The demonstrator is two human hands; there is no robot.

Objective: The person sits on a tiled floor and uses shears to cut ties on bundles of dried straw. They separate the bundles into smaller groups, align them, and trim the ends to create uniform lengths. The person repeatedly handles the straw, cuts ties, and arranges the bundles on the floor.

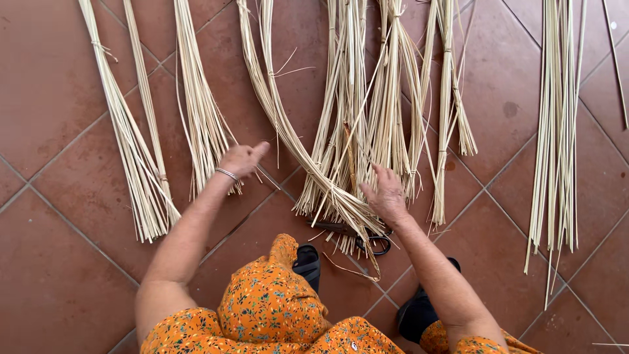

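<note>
Reddish-brown floor tiles with pale diagonal grout lines fill the view from above. Nearest the camera, an orange flowered garment covers the person's lap, and two dark shoes show just beyond it. A pair of dark-handled scissors lies on the tiles by the right wrist, partly under stray strands.

Next come the hands. The left hand — a thin bracelet on its wrist — is loosely curled with the thumb raised, at the lower end of one spread bundle; whether it grips any strand I cannot tell. The right hand lies palm down with fingers spread and slack on the central heap of reeds, holding nothing that shows.

Farther out, pale straw-coloured reed bundles fan across the floor: a long tied bundle at the far left, the one at the left hand, a curved sheaf sweeping into the heap, and — well apart on the right — a straight loose bundle.
</note>
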